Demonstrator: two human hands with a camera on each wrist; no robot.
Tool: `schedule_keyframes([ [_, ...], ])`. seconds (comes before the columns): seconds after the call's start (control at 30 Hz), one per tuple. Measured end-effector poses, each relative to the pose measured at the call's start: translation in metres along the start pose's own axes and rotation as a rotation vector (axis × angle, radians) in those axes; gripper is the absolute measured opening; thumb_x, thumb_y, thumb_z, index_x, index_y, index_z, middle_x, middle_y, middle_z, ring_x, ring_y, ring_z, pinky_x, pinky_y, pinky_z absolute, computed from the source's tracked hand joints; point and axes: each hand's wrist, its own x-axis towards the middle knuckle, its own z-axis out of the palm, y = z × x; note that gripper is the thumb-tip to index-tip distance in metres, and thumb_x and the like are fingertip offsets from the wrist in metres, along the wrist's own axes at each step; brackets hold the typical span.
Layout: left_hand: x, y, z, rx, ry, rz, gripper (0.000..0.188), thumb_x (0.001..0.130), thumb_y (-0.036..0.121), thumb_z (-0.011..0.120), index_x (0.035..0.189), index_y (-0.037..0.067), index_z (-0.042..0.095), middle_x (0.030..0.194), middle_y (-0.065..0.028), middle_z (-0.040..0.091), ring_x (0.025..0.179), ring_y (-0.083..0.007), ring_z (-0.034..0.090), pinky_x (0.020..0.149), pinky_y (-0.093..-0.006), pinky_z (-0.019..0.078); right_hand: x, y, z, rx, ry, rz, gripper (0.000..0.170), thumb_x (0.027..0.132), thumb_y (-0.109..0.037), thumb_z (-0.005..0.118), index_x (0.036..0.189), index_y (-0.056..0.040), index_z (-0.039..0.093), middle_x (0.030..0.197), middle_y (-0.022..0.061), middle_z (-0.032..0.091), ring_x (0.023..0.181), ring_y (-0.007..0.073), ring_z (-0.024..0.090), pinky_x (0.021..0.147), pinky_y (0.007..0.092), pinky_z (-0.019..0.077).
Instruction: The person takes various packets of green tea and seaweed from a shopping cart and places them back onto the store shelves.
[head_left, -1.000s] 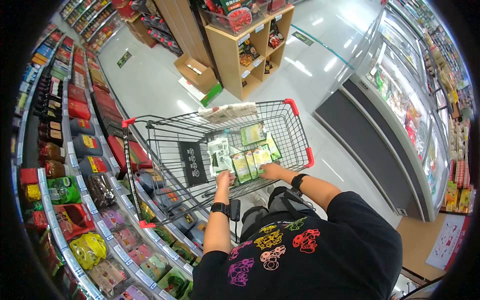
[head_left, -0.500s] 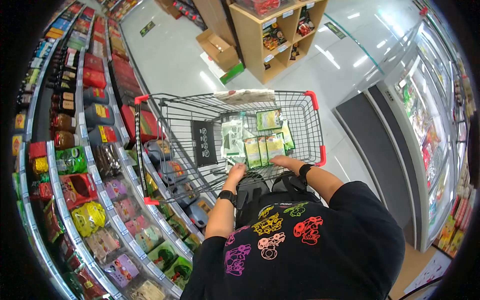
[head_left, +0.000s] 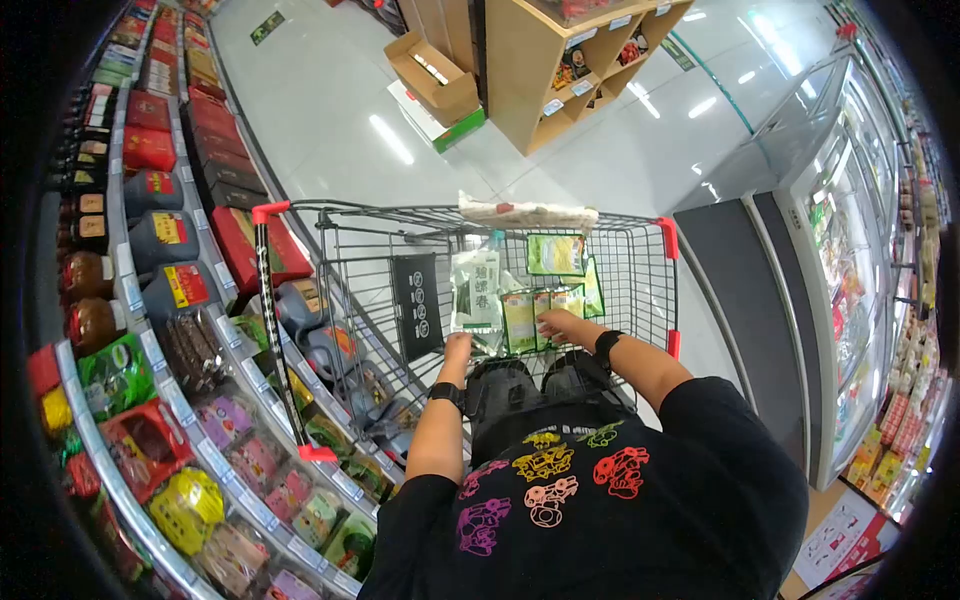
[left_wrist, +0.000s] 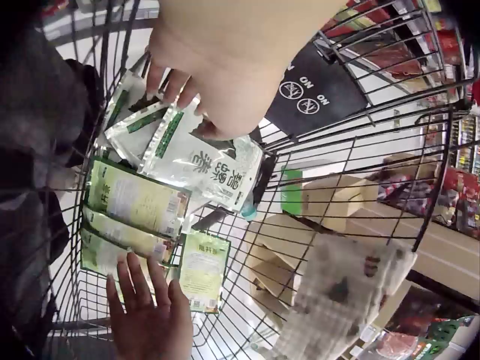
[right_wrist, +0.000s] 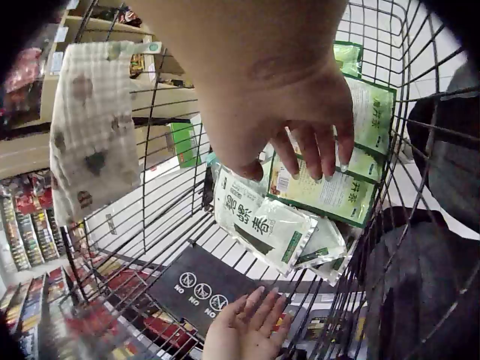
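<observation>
Silver-white tea pouches (head_left: 476,290) with dark lettering lie overlapping inside the wire shopping cart (head_left: 645,262). Beside them is a row of green-and-yellow tea packets (head_left: 519,325), and another green packet (head_left: 556,254) lies farther back. My left hand (left_wrist: 225,75) hovers close over the white pouches in its wrist view; the right wrist view shows the palm of that left hand (right_wrist: 246,328) with loose fingers and nothing in it. Over the green packets, my right hand (head_left: 563,326) has its fingers extended, fingertips right at their surface (left_wrist: 154,319).
A checked cloth (head_left: 525,214) hangs over the cart's far rim. Shelves of packaged goods (head_left: 225,440) line the left side. A glass-topped freezer (head_left: 745,300) stands at right. Ahead are an open cardboard box (head_left: 432,85) and a wooden display shelf (head_left: 520,90).
The head view has shifted, so the cart sits farther right in it. My right hand has moved left over the row of green packets; my left hand stays near the white pouches.
</observation>
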Motion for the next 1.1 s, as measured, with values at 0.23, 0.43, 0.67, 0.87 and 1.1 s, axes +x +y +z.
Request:
schedule_keyframes([
  [0.23, 0.042, -0.003, -0.014, 0.077, 0.097, -0.064, 0.066, 0.069, 0.025, 0.058, 0.123, -0.003, 0.033, 0.114, -0.0241, 0.046, 0.099, -0.0320, 0.051, 0.081, -0.0354, 0.0426, 0.064, -0.029, 0.034, -0.016, -0.016, -0.030, 0.048, 0.076, -0.043, 0.054, 0.107, -0.0067, 0.049, 0.101, 0.0059, 0.052, 0.088, 0.0180, 0.049, 0.070, 0.0328, 0.0408],
  [0.43, 0.028, 0.015, -0.019, -0.138, -0.039, -0.202, 0.068, 0.074, 0.019, 0.057, 0.131, 0.003, 0.024, 0.122, -0.0204, 0.041, 0.107, -0.0316, 0.045, 0.086, -0.0383, 0.0381, 0.103, -0.031, 0.072, 0.018, -0.024, 0.080, 0.057, 0.075, -0.042, 0.055, 0.122, -0.0164, 0.037, 0.111, 0.0039, 0.047, 0.100, 0.0171, 0.044, 0.083, 0.0407, 0.0336],
  [0.67, 0.048, -0.001, -0.021, -0.121, -0.050, -0.122, 0.060, 0.075, 0.013, 0.054, 0.129, 0.009, 0.028, 0.109, -0.0146, 0.050, 0.087, -0.0245, 0.054, 0.068, -0.0346, 0.0447, 0.087, -0.053, 0.085, 0.120, -0.109, 0.181, 0.070, 0.077, -0.042, 0.053, 0.133, -0.0154, 0.021, 0.132, 0.0105, 0.032, 0.125, 0.0228, 0.022, 0.097, 0.0436, 0.0222],
  [0.87, 0.041, 0.004, -0.023, -0.166, -0.045, -0.105, 0.067, 0.073, 0.011, 0.055, 0.131, 0.012, 0.021, 0.116, -0.0160, 0.045, 0.091, -0.0286, 0.054, 0.071, -0.0343, 0.0472, 0.094, -0.042, 0.086, 0.184, -0.098, 0.182, 0.073, 0.081, -0.043, 0.049, 0.136, -0.0127, 0.012, 0.135, 0.0109, 0.026, 0.123, 0.0262, 0.026, 0.099, 0.0418, 0.0259],
  [1.1, 0.047, 0.002, -0.021, -0.212, -0.126, -0.143, 0.072, 0.076, 0.014, 0.055, 0.135, 0.014, 0.014, 0.133, -0.0132, 0.028, 0.115, -0.0311, 0.036, 0.087, -0.0414, 0.0373, 0.103, -0.029, 0.105, 0.658, -0.061, 0.146, 0.054, 0.080, -0.020, 0.056, 0.123, -0.0017, 0.028, 0.127, 0.0155, 0.032, 0.094, 0.0287, 0.055, 0.078, 0.0352, 0.0484],
])
